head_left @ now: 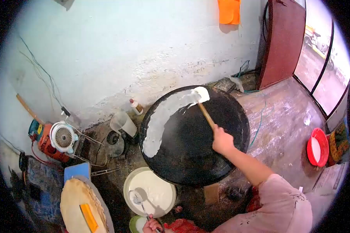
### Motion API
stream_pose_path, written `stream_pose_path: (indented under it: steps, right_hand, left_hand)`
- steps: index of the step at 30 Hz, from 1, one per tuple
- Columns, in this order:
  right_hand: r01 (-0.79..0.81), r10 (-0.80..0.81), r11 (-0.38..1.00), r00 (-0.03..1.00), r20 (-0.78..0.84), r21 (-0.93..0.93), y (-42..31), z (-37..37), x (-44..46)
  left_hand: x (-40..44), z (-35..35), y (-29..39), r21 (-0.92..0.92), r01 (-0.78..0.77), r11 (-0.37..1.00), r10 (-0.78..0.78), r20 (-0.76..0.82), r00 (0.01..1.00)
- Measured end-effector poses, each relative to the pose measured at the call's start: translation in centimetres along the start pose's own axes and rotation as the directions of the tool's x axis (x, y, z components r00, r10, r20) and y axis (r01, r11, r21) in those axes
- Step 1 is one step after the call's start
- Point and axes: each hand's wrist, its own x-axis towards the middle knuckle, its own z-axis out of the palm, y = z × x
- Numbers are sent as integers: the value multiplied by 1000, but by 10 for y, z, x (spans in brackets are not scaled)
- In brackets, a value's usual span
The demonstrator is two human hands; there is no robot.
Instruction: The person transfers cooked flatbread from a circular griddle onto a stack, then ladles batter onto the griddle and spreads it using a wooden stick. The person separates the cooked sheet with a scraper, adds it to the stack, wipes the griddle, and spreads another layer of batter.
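My right hand [223, 140] is closed around the wooden handle of a batter spreader [206, 115]. Its white-coated head rests near the far edge of a large round black griddle [198, 151]. A curved band of white batter [156, 122] runs along the griddle's left and far side, ending at the spreader. Low in the view, my left hand [152, 225] grips the handle of a ladle [136, 197]. The ladle's bowl is over a wide basin [125, 191] of white batter. A green-rimmed bowl [133, 225] is partly hidden beside that hand.
Left of the basin lies a stack of thin flatbreads [70, 198] with an orange strip [88, 218] on top. A white fan [63, 137], a clear jug [123, 123] and a bottle [136, 106] stand by the wall. A red basin [312, 159] sits at right, near the doorway.
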Motion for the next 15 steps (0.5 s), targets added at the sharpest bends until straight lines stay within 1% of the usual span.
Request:
stream_pose_path:
  steps: [1, 2, 3, 4, 5, 6, 7, 8, 9, 10, 11, 12, 13, 14, 15]
  right_hand:
    - [76, -75, 997, 997, -13, 21, -10, 3, 6]
    - [93, -95, 994, 995, -31, -50, -16, 14, 26]
    - [93, -114, 984, 984, -135, -151, -9, 36, 51]
    - [11, -23, 990, 996, -82, -140, 0, 26, 64]
    - [-74, 71, 989, 997, -23, -131, 11, 18, 69]
    - [-77, 71, 989, 996, -52, -125, 23, 13, 57]
    - [-78, 67, 989, 994, -91, -129, 38, 2, 44]
    - [-97, 92, 992, 993, -68, -79, 49, -7, 22]
    - [-157, 156, 988, 985, 75, 7, 54, -24, 1]
    - [-125, 116, 983, 991, 72, 137, 65, -29, -16]
    - [-88, 73, 959, 995, 67, 269, 78, -29, -27]
    - [-88, 72, 956, 995, 68, 279, 96, -22, -25]
    - [136, -112, 886, 991, -79, 443, 116, -8, -19]
    - [359, -259, 752, 932, -253, 553, 127, -3, -14]
    - [151, -110, 756, 989, -103, 636, 120, -27, -10]
  left_hand:
    - [-2, 2, -1, 31, -4, 1000, 4, -21, 1000]
    - [-3, 4, -2, 4, 30, 1000, -30, 4, 1000]
    - [0, 1, -3, 8, 27, 1000, -27, 2, 1000]
    - [3, -6, -2, 158, -98, 983, 105, -38, 994]
    - [3, -12, 4, 313, -211, 926, 241, -58, 969]
    - [0, -12, 10, 97, -41, 994, 37, 38, 999]
    - [-1, -11, 12, 102, -36, 994, 32, 41, 999]
    - [-5, -9, 10, -10, 8, 1000, -7, 109, 994]
    - [-11, -6, 7, -120, 60, 991, -38, 182, 982]
    - [-22, 12, 2, -98, 71, 993, -60, 117, 991]
    - [-25, 17, 2, -95, 69, 993, -58, 118, 991]
    - [-29, 21, 4, 98, -105, 990, 103, 22, 994]
    - [-33, 23, 6, 299, -252, 920, 277, -44, 960]
    - [-34, 17, 13, 301, -255, 919, 266, 6, 964]
    - [-42, 29, 11, 141, -246, 959, 249, 2, 969]
